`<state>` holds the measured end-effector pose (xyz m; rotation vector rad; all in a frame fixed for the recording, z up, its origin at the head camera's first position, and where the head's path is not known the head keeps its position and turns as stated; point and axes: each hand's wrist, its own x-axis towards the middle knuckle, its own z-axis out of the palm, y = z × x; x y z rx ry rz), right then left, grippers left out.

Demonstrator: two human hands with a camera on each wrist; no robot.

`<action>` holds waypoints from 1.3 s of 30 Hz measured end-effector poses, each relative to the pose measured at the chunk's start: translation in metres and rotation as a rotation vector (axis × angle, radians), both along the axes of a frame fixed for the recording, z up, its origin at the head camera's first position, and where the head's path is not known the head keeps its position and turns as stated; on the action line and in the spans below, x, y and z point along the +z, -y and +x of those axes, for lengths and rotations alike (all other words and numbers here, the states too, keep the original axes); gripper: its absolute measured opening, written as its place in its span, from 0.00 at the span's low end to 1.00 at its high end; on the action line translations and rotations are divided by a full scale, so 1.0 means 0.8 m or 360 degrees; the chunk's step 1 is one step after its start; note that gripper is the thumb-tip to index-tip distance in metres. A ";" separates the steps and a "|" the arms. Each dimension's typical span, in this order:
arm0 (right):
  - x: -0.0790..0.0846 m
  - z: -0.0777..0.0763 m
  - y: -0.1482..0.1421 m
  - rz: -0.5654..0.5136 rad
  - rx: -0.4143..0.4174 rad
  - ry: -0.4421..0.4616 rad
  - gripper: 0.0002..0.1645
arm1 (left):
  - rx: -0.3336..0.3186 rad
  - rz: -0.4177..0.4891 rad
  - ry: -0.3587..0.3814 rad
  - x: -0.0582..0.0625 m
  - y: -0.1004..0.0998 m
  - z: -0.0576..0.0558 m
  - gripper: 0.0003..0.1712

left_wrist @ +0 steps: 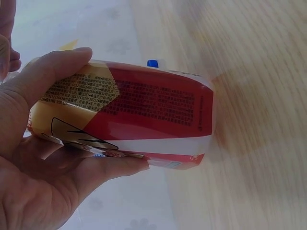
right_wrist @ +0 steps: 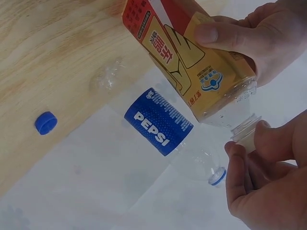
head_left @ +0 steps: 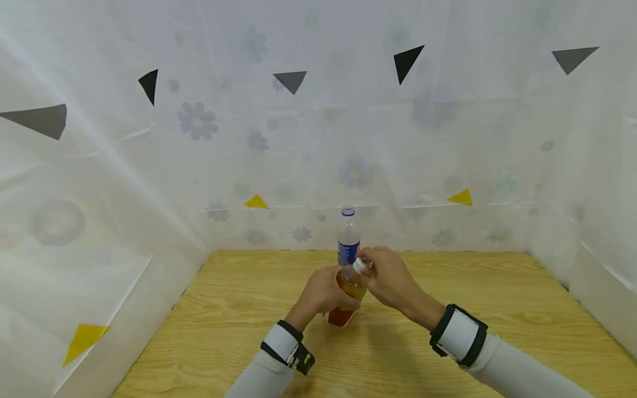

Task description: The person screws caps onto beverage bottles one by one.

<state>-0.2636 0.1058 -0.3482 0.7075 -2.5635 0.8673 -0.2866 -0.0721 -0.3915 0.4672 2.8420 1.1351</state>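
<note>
My left hand [head_left: 320, 291] grips a drink bottle with a gold and red label [right_wrist: 165, 45], its neck tilted toward my right hand [head_left: 394, 281]. The thumb and fingers of that right hand pinch a white cap [right_wrist: 248, 142] at the bottle's mouth. Neck threads show beside the cap in the right wrist view. Behind this bottle, a clear Pepsi bottle [right_wrist: 158, 122] with a blue label stands upright on the wooden table [head_left: 239, 309], its mouth uncapped. A loose blue cap [right_wrist: 46, 123] lies on the table near the Pepsi bottle's base.
White sheeting [head_left: 318, 149] printed with flowers hangs behind the table and along both sides. Black, grey and yellow triangles mark it. Each wrist wears a band [head_left: 459, 335] over a white sleeve.
</note>
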 end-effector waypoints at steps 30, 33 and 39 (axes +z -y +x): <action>-0.005 -0.007 0.002 -0.0090 -0.0083 -0.0059 0.11 | 0.0015 -0.0008 0.0013 0.002 -0.002 0.004 0.33; -0.006 -0.007 0.002 -0.0080 -0.0088 -0.0068 0.13 | 0.0014 -0.0008 0.0018 0.002 -0.002 0.005 0.33; -0.006 -0.008 0.000 -0.0072 -0.0101 -0.0077 0.17 | 0.0020 -0.0006 0.0016 0.004 -0.004 0.006 0.34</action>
